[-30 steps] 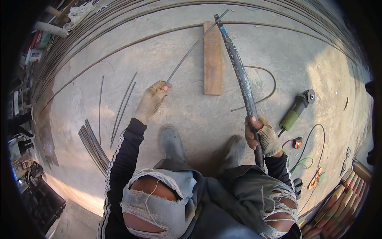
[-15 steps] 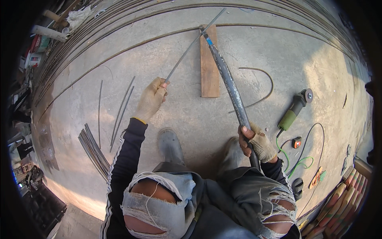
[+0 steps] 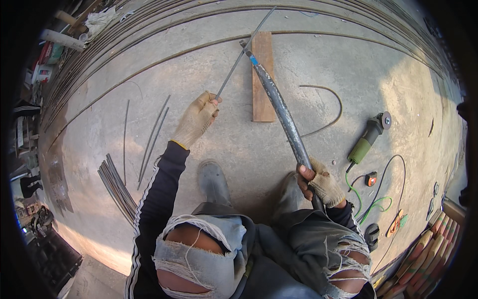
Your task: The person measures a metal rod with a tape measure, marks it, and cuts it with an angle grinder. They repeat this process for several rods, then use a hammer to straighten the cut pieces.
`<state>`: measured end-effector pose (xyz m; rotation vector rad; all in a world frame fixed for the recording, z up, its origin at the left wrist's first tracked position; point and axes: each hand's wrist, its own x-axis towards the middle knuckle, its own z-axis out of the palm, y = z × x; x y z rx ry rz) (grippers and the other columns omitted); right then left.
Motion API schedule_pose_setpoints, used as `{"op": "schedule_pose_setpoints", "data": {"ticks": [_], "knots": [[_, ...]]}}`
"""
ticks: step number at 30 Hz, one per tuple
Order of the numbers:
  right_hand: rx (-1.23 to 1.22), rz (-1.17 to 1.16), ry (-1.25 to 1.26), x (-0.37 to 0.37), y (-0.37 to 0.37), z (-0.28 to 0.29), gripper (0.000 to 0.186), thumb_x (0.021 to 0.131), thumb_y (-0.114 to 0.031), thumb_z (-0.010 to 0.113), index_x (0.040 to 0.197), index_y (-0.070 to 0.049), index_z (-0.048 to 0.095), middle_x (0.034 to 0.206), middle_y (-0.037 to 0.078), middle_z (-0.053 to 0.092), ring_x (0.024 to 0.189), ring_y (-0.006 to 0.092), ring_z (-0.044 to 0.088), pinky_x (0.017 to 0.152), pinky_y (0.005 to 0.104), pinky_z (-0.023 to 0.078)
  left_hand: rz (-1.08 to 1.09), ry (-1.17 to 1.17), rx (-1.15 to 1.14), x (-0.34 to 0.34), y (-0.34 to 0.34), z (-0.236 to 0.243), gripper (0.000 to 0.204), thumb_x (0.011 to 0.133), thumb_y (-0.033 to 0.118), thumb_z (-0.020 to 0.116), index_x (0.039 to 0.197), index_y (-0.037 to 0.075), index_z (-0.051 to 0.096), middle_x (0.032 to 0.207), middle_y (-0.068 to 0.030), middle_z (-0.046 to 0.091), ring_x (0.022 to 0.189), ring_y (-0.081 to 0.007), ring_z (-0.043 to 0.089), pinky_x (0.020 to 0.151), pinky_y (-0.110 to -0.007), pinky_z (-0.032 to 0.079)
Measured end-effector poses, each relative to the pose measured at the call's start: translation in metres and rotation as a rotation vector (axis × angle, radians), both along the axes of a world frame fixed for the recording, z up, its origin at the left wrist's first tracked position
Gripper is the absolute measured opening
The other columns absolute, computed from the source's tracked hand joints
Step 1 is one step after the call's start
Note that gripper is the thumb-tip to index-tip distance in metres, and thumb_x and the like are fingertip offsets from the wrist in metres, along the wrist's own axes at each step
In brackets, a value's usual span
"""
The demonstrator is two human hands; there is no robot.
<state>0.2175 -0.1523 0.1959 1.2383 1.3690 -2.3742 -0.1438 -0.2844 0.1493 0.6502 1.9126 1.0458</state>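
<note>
My left hand (image 3: 196,117), in a knitted beige glove with bare fingertips, is closed round the near end of a thin steel rod (image 3: 235,67). The rod slants away to the upper right. My right hand (image 3: 321,183), gloved the same way, grips the lower part of a long dark bending bar (image 3: 285,110) with worn paint and a blue band near its far end. The bar's narrow head meets the rod at the left of the far end of a wooden plank (image 3: 263,94). Whether the rod sits in a slot of the head is too small to tell.
Long steel bars (image 3: 194,46) curve across the floor at the back. Cut rods (image 3: 117,189) lie bundled at left, with several loose ones beside them. A bent rod (image 3: 338,107), a green angle grinder (image 3: 369,137) with its cord, and a tape measure (image 3: 371,178) lie at right.
The bar's head has swung left, off the plank's far end. My left hand has moved slightly right and away from me, and the rod's far tip has shifted a little left.
</note>
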Motion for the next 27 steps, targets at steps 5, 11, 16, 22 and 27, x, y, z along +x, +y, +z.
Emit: {"op": "schedule_pose_setpoints", "data": {"ticks": [5, 11, 16, 22, 27], "knots": [[0.036, 0.028, -0.011, 0.002, -0.002, 0.0, 0.044, 0.105, -0.049, 0.07, 0.109, -0.007, 0.055, 0.068, 0.001, 0.055, 0.047, 0.0085, 0.052, 0.044, 0.024, 0.039, 0.052, -0.118, 0.083, 0.001, 0.001, -0.001, 0.04, 0.113, 0.036, 0.055, 0.129, 0.001, 0.067, 0.074, 0.0059, 0.049, 0.061, -0.004, 0.047, 0.055, -0.021, 0.041], [0.018, 0.0, -0.006, 0.004, -0.006, 0.002, 0.045, 0.105, -0.049, 0.071, 0.108, -0.007, 0.055, 0.067, 0.0, 0.055, 0.046, 0.0085, 0.05, 0.044, 0.0241, 0.038, 0.08, -0.258, 0.15, 0.0, -0.002, -0.004, 0.038, 0.112, 0.036, 0.056, 0.125, 0.002, 0.069, 0.073, 0.0072, 0.048, 0.056, -0.0026, 0.044, 0.05, -0.02, 0.037], [0.045, 0.029, -0.027, 0.004, -0.005, 0.004, 0.045, 0.105, -0.049, 0.071, 0.109, -0.007, 0.055, 0.066, 0.0, 0.054, 0.046, 0.0085, 0.05, 0.044, 0.0239, 0.037, 0.057, -0.163, 0.152, 0.002, 0.002, -0.003, 0.038, 0.112, 0.035, 0.057, 0.126, 0.001, 0.067, 0.072, 0.0072, 0.047, 0.056, -0.0024, 0.044, 0.05, -0.02, 0.038], [0.048, 0.056, -0.045, 0.003, -0.007, 0.006, 0.044, 0.105, -0.049, 0.07, 0.108, -0.008, 0.055, 0.066, 0.0, 0.054, 0.046, 0.0078, 0.05, 0.043, 0.0238, 0.037, 0.045, -0.119, 0.133, -0.003, 0.007, -0.001, 0.037, 0.113, 0.033, 0.056, 0.124, 0.001, 0.068, 0.074, 0.0065, 0.048, 0.058, -0.0027, 0.045, 0.051, -0.021, 0.039], [0.013, 0.036, -0.054, 0.0, -0.01, 0.005, 0.043, 0.105, -0.049, 0.07, 0.108, -0.008, 0.055, 0.067, 0.0, 0.055, 0.046, 0.0075, 0.05, 0.043, 0.0233, 0.038, 0.056, -0.021, 0.144, -0.001, 0.009, -0.008, 0.035, 0.111, 0.039, 0.058, 0.119, 0.006, 0.068, 0.071, 0.008, 0.046, 0.055, -0.0028, 0.042, 0.051, -0.022, 0.038]]}}
